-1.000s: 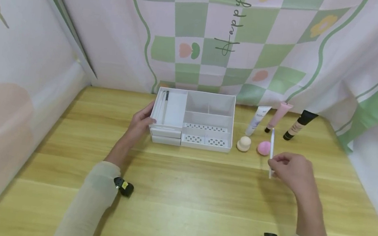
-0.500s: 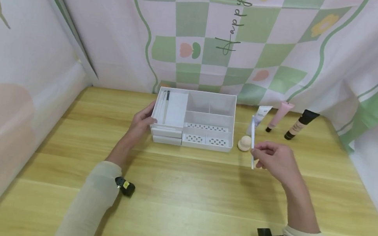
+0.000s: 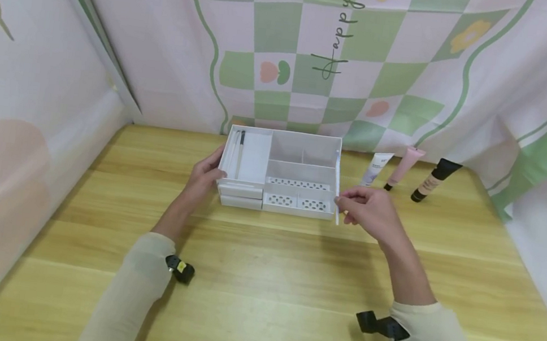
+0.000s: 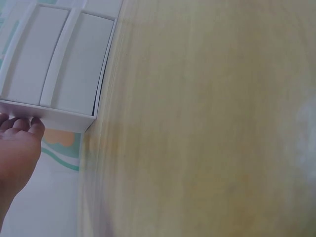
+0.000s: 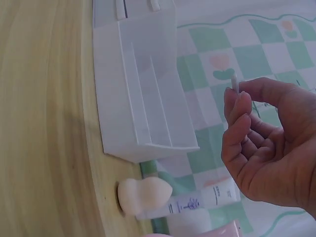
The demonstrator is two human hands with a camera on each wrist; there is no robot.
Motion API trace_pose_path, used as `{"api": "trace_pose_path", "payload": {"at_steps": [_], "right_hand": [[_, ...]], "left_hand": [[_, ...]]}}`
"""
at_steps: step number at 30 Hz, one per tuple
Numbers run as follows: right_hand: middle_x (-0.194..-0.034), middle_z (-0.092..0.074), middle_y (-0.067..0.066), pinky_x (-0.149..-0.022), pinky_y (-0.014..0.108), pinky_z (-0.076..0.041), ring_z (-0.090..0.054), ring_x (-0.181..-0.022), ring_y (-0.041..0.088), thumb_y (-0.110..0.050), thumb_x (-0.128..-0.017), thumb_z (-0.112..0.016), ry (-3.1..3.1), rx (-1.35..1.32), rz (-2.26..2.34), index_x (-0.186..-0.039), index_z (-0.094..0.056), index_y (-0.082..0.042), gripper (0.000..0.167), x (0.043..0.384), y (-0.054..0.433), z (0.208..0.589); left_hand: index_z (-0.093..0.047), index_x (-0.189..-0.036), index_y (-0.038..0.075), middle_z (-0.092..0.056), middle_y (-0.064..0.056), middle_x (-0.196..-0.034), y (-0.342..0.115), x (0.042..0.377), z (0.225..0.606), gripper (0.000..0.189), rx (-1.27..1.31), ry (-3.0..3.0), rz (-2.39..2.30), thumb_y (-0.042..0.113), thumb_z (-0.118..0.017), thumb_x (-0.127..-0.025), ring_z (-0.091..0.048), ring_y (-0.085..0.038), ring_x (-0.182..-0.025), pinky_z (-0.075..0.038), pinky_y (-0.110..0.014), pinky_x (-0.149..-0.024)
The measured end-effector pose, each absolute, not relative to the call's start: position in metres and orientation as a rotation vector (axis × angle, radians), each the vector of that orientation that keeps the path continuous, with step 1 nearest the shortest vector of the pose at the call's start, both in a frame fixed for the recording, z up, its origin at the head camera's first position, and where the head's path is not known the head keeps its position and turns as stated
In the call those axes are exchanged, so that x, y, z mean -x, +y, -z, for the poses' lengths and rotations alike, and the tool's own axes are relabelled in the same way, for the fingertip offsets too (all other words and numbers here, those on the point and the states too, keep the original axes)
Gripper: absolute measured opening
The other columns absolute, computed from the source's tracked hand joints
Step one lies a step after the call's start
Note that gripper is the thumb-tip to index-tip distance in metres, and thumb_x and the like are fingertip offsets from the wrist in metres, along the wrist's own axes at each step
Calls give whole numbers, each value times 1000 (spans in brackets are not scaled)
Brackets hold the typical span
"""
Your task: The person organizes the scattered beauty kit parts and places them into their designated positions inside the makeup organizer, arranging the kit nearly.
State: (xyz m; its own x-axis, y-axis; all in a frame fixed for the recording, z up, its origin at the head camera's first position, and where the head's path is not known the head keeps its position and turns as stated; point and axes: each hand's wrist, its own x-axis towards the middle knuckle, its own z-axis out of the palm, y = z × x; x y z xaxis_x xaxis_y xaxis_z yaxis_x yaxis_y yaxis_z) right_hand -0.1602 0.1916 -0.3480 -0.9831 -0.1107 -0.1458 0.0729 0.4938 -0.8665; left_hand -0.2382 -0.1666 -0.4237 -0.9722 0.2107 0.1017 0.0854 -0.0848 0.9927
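Note:
A white organizer box (image 3: 298, 211) stands at the back of the table. My left hand (image 3: 202, 178) holds its left side, thumb at the front rim; in the left wrist view the fingertips (image 4: 37, 124) lie against the side wall. Two slim sticks (image 3: 240, 155), one dark-tipped, lie in its left top tray. My right hand (image 3: 371, 210) pinches a thin white stick (image 3: 337, 178) between thumb and fingers, overlapping the box's right edge in the head view. Below that hand, the right wrist view has a beige makeup sponge (image 5: 143, 193), hidden from the head camera.
Right of the box stand a white tube (image 3: 379, 163), a pink tube (image 3: 404, 166) and a black-ended beige tube (image 3: 436, 179). Small drawers (image 3: 242, 192) are at the box's left front. Printed curtains (image 3: 319, 45) rise behind the table (image 3: 259, 282).
My right hand has carried the white stick leftward, from above the pink sponge to the box's right edge, covering both sponges in the head view. My left hand stays at the box.

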Motion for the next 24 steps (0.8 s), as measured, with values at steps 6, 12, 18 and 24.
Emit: {"api": "trace_pose_path", "payload": {"at_steps": [6, 12, 18, 24], "right_hand": [[-76, -70, -9, -65, 19, -57, -62, -63, 3, -20, -96, -64, 2475, 48, 1546, -116, -66, 9, 36, 177, 170, 346], [-75, -68, -7, -61, 17, -55, -61, -60, 2, -17, -96, -63, 2434, 70, 1577, -112, -66, 9, 31, 190, 150, 348], [-75, -68, -3, -62, 20, -58, -62, -58, 5, -16, -95, -64, 2421, 75, 1582, -111, -68, 9, 30, 206, 130, 351], [-80, -67, 0, -64, 19, -57, -63, -62, 7, -17, -96, -63, 2362, 78, 1562, -115, -67, 9, 33, 220, 109, 353]], "left_hand": [[-24, -160, 2, -20, -10, -171, -166, 238, 423, 72, -335, 2061, -2231, -6, -46, -91, -23, -29, -158, -24, -44, -130], [-24, -160, 1, -20, -10, -171, -166, 238, 422, 72, -344, 2055, -2236, -6, -45, -91, -22, -28, -159, -23, -44, -131], [-24, -159, 1, -20, -11, -171, -166, 239, 423, 72, -347, 2054, -2236, -6, -45, -91, -23, -28, -159, -23, -44, -131], [-22, -159, 0, -19, -13, -171, -166, 239, 424, 74, -326, 2022, -2262, -7, -46, -90, -23, -31, -158, -25, -43, -130]]}}
